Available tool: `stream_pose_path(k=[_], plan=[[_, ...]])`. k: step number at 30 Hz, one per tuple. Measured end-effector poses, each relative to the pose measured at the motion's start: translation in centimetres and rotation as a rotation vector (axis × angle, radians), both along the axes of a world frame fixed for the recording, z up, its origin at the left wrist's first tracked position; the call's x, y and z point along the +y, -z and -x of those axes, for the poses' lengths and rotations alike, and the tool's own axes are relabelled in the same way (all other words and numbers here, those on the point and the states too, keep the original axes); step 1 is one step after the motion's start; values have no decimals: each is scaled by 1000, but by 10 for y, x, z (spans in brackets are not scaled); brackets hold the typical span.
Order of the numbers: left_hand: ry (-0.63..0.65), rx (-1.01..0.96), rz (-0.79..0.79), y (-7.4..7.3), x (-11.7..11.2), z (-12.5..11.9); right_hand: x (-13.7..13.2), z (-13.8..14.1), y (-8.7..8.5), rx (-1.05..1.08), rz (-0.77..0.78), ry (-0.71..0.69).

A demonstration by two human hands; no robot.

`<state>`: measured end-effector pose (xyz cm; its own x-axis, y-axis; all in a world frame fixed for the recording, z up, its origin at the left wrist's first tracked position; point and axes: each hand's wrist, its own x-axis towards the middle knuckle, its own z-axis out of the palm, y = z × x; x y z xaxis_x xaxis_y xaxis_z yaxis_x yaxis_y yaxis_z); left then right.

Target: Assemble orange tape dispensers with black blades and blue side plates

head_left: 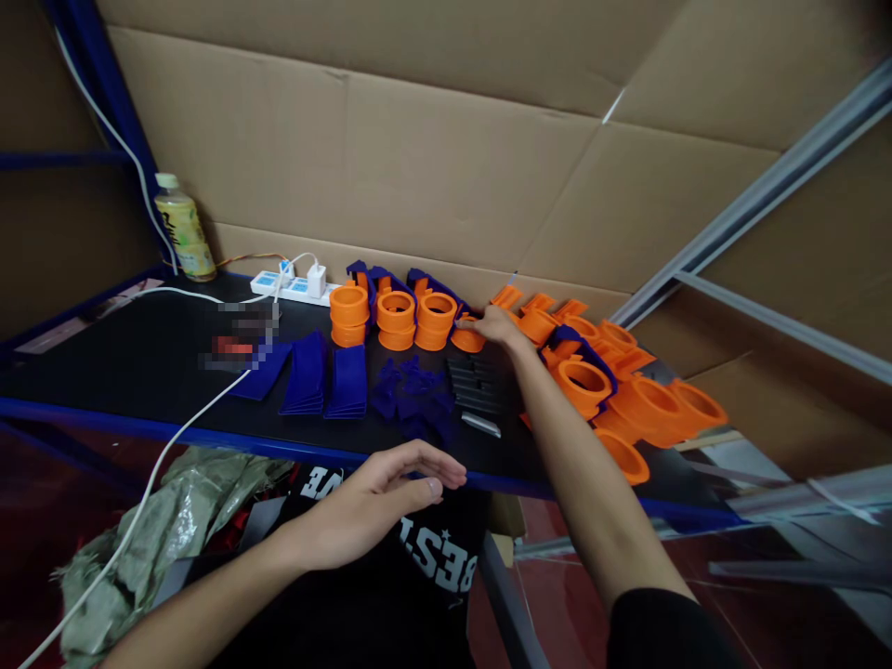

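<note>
My right hand point(496, 327) reaches to the far side of the table, its fingers on an orange ring-shaped part point(468, 340) at the right end of a row. Some fingertips are hidden behind that part. Beside it stand stacked orange ring parts point(433, 333), with dark blue bracket pieces point(382, 279) behind and on them. My left hand point(390, 497) hovers in front of the table edge, above my lap; its fingers are extended and slightly curved, with nothing in them. Nearest to it on the table are small dark blue pieces point(413, 390).
More orange ring parts point(648, 401) crowd the table's right side. Stacks of flat blue plates point(347, 383), black strips point(478, 383) and a silver strip point(480, 426) lie in front. A power strip point(296, 288), white cable point(182, 429) and bottle point(187, 232) are at left.
</note>
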<state>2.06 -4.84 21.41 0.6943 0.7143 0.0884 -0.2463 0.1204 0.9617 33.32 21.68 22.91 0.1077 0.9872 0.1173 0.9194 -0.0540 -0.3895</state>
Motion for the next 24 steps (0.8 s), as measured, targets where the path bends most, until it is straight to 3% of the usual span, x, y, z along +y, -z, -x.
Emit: stream_pose_path(k=[9, 18, 21, 24], plan=[[29, 23, 1, 1, 1, 0, -6, 0, 3, 8, 9, -33], [67, 34, 9, -1, 1, -1, -4, -2, 2, -118, 51, -40], [88, 52, -4, 0, 2, -1, -1, -6, -1, -198, 16, 22], [86, 65, -8, 1, 2, -1, 4, -22, -16, -300, -41, 135]])
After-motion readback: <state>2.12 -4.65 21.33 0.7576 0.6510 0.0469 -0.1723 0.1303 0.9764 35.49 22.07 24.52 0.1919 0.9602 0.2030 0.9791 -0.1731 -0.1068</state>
